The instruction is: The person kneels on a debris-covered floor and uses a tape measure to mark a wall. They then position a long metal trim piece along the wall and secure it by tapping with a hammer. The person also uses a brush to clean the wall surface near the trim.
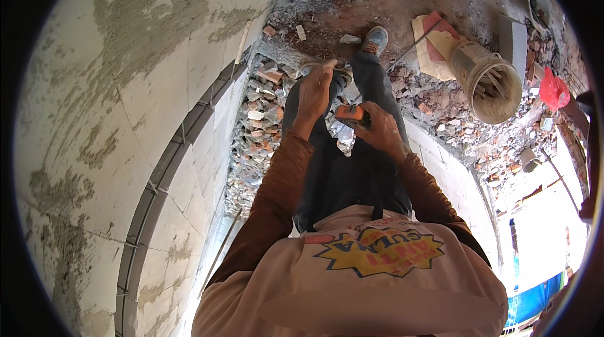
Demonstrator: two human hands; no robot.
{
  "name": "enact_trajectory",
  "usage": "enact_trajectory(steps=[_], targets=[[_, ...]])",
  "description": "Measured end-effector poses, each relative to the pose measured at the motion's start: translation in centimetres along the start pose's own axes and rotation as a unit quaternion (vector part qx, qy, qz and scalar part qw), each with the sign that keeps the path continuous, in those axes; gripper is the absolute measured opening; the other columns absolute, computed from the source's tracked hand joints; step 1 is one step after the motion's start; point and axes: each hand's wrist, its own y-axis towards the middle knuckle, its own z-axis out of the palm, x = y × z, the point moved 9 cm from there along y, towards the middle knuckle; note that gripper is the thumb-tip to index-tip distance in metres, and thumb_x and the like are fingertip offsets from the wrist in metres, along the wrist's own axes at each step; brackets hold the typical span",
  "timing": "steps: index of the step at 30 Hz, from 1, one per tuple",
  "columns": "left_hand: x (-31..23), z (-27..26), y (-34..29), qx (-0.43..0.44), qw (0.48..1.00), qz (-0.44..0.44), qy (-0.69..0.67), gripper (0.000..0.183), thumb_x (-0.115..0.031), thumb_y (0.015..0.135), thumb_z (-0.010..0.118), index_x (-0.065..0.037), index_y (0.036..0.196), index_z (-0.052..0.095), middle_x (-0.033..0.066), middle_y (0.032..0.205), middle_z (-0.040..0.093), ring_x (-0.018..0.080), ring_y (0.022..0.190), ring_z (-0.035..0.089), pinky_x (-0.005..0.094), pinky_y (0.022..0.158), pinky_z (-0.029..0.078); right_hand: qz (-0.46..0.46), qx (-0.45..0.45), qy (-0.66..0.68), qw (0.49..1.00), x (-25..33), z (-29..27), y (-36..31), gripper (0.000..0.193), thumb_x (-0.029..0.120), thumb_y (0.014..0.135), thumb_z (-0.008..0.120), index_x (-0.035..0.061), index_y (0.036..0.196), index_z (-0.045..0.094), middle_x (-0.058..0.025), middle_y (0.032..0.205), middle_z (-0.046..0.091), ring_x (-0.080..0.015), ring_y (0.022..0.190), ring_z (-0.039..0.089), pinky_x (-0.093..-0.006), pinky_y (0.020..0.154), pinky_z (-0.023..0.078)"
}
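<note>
- Head view: block wall (pixel 126 104), mortar-smeared, fills the left side.
- Rubble (pixel 258 117) lies in the channel beside the wall; a bucket (pixel 491 82) lies tipped on its side, right.
- Right hand (pixel 377 126) grips an orange tool (pixel 350 112) above the legs.
- Left hand (pixel 314 88) is raised, fingers loosely curled; whether it holds anything cannot be told.

Bright daylight; glare lower right; fisheye bend, dark rim; sharp centre

A single fisheye view is taken from the head, aimed steeply down past the chest to the rubble floor (pixel 352 29) at the frame's top. The wall (pixel 126 85) is seen close on the left, its edges bent toward the rim.
</note>
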Motion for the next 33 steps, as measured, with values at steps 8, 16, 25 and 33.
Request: enact_trajectory(steps=[8,16,25,33], targets=[[19.7,-4.9,9.8,-0.13,0.971,-0.192,0.049,0.042,-0.036,0.101,0.056,-0.002,0.124,0.068,0.0168,0.111,0.069,0.0287,0.1,0.067,0.0415,0.085,0.053,0.163,-0.033,0.187,0.968,-9.4,3.4,3.5,0.041,0.022,0.077,0.074,-0.0008,0.107,0.059,-0.0201,0.092,0.066,-0.031,0.086,0.065,-0.0414,0.078,0.051],[39.8,-8.2,28.8,-0.24,0.891,-0.217,0.317,0.061,-0.028,0.095,0.066,-0.002,0.146,0.044,0.0236,0.138,0.054,0.0384,0.119,0.059,0.0542,0.101,0.048,0.262,0.058,0.241,0.933,-14.4,5.9,3.9,0.046,0.02,0.075,0.078,-0.0026,0.11,0.058,-0.017,0.094,0.064,-0.0233,0.088,0.063,-0.0374,0.082,0.051],[45.5,-11.2,35.6,-0.126,0.853,-0.258,0.435,0.075,-0.045,0.087,0.071,-0.003,0.143,0.046,0.0223,0.138,0.053,0.0437,0.125,0.055,0.0552,0.098,0.049,0.244,0.079,0.364,0.895,-13.3,6.0,5.5,0.057,0.017,0.07,0.078,-0.0048,0.119,0.058,-0.0167,0.1,0.068,-0.0217,0.092,0.068,-0.0346,0.082,0.053],[29.9,-11.6,24.0,-0.096,0.865,-0.039,0.491,0.046,-0.039,0.099,0.049,0.004,0.111,0.06,0.0247,0.112,0.059,0.0442,0.103,0.057,0.0531,0.091,0.04,0.132,0.095,0.444,0.881,-10.7,5.1,4.4,0.051,0.019,0.064,0.076,-0.0022,0.108,0.064,-0.0108,0.094,0.069,-0.0212,0.09,0.066,-0.0348,0.082,0.051]])
